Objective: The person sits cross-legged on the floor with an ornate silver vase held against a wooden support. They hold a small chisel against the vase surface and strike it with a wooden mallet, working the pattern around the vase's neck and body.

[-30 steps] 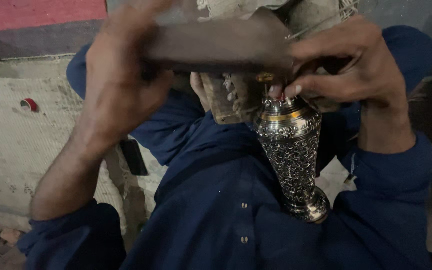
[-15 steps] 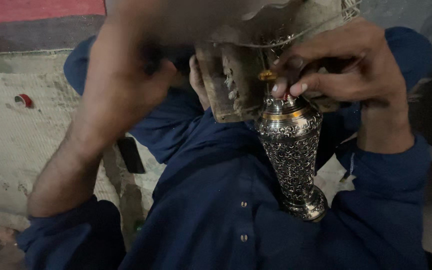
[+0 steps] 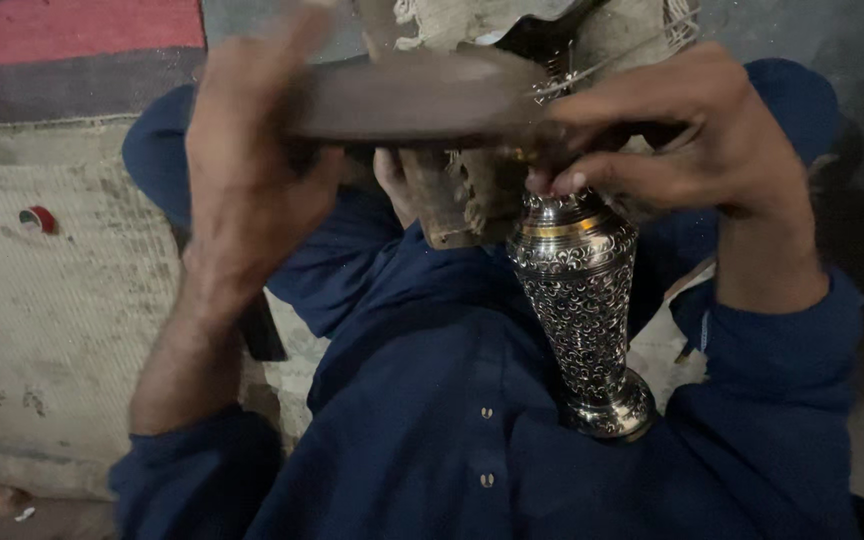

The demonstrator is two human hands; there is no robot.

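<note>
An engraved silver metal vase (image 3: 580, 300) with a gold band lies against my blue-clothed lap, base toward me and neck away. My right hand (image 3: 682, 140) pinches something small and dark at the vase's neck; what it is I cannot tell. My left hand (image 3: 252, 190) grips a dark flat wooden mallet-like tool (image 3: 412, 95), blurred by motion, held level just above the vase's neck. A worn wooden block (image 3: 452, 195) sits behind the neck under the tool.
A dirty pale woven mat (image 3: 52, 300) covers the floor at left, with a small red and green object (image 3: 37, 218) on it. A red and grey strip (image 3: 72, 50) runs along the top left. Frayed cloth (image 3: 472, 20) lies beyond the block.
My left hand with the flat tool went up half a second ago and has come back down to just above the vase's neck. The right hand and the vase have stayed in place.
</note>
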